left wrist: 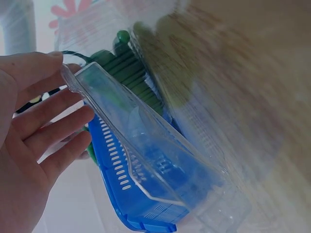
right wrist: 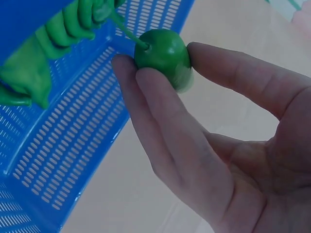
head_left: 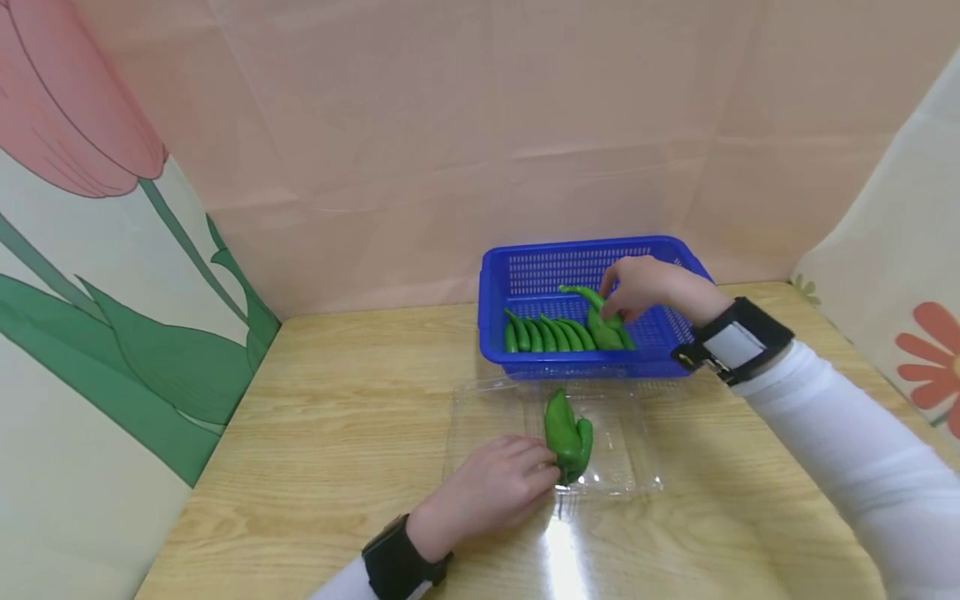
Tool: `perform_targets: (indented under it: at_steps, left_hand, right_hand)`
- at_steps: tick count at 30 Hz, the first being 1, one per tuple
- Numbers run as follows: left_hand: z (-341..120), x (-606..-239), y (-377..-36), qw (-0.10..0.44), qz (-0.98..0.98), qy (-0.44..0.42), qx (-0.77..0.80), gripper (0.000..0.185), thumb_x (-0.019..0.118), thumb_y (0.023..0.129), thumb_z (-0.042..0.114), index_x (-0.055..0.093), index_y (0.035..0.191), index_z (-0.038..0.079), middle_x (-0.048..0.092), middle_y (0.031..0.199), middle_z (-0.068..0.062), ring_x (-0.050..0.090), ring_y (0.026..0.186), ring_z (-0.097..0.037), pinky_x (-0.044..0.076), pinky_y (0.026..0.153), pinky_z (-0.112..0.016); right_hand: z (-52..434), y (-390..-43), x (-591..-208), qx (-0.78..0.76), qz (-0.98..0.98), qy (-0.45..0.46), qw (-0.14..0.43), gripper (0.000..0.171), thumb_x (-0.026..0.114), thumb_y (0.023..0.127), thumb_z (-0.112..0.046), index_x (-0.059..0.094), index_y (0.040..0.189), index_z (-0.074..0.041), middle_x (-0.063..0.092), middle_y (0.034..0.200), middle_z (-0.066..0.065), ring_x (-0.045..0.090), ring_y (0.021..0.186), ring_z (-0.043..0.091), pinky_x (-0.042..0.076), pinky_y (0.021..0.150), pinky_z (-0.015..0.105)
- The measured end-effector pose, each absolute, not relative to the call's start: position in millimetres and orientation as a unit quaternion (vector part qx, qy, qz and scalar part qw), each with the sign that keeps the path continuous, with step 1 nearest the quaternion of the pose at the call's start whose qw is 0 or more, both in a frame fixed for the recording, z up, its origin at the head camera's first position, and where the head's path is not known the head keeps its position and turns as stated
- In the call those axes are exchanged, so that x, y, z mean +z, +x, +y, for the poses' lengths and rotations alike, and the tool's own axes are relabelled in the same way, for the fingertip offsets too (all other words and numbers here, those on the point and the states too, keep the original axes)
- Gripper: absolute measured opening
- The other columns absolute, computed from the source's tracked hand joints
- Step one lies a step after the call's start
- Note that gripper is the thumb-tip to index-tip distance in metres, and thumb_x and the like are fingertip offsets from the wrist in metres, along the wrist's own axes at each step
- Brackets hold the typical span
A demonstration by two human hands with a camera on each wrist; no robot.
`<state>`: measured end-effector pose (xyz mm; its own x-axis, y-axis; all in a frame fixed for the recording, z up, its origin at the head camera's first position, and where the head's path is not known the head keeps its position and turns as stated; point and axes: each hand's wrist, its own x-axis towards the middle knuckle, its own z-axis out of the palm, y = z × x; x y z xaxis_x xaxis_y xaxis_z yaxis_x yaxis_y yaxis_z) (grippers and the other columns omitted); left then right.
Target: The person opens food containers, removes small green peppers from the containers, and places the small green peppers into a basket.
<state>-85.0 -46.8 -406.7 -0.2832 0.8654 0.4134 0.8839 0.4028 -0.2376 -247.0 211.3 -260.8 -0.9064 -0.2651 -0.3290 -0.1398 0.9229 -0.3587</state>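
Right hand (head_left: pixel 637 287) is pinching a green pepper (right wrist: pixel 163 56) in the blue basket (head_left: pixel 525 258); left hand (head_left: pixel 491 492), fingers relaxed, is steadying the clear clamshell (head_left: pixel 622 467), best kept still.

1 blue basket (head_left: pixel 525 265), 1 clear plastic tray (head_left: pixel 480 425), 2 green peppers (head_left: pixel 566 433) in the tray, 2 hands

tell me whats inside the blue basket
A row of green peppers lies in the blue basket, and the right hand pinches one pepper there. That hand covers part of the basket's floor, so anything beneath it is unseen.
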Motion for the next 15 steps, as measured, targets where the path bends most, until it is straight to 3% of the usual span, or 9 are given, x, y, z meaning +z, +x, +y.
perform_targets:
  at_steps: [9,12,15]
  left_hand:
    - [-48,-407,-84,0.234,-0.806,-0.544,-0.019,0.020,0.060,0.091,0.028,0.069,0.106,0.019,0.067,0.112,0.003,0.060,0.109,-0.011,0.046,0.101,-0.025]
    - [-48,-407,-83,0.233,-0.806,-0.544,-0.019,0.020,0.060,0.091,0.028,0.070,0.106,0.019,0.067,0.112,0.003,0.060,0.109,-0.011,0.046,0.101,-0.025]
    - [-48,-407,-83,0.237,-0.804,-0.545,-0.015,0.020,0.060,0.091,0.029,0.070,0.106,0.019,0.067,0.112,0.003,0.060,0.109,-0.011,0.046,0.101,-0.025]
  right_hand:
    - [213,-269,-261,-0.186,0.960,-0.081,0.194,0.042,0.068,0.081,-0.015,0.057,0.114,0.008,0.067,0.096,0.019,0.067,0.077,0.021,0.059,0.068,0.032]
    - [215,-276,-262,-0.190,0.959,-0.085,0.190,0.031,0.067,0.081,-0.013,0.061,0.105,0.006,0.066,0.092,0.016,0.066,0.075,0.020,0.059,0.068,0.031]
    - [217,-282,-264,-0.202,0.956,-0.090,0.194,0.012,0.066,0.080,-0.011,0.060,0.083,0.000,0.064,0.083,0.011,0.063,0.071,0.018,0.058,0.067,0.031]
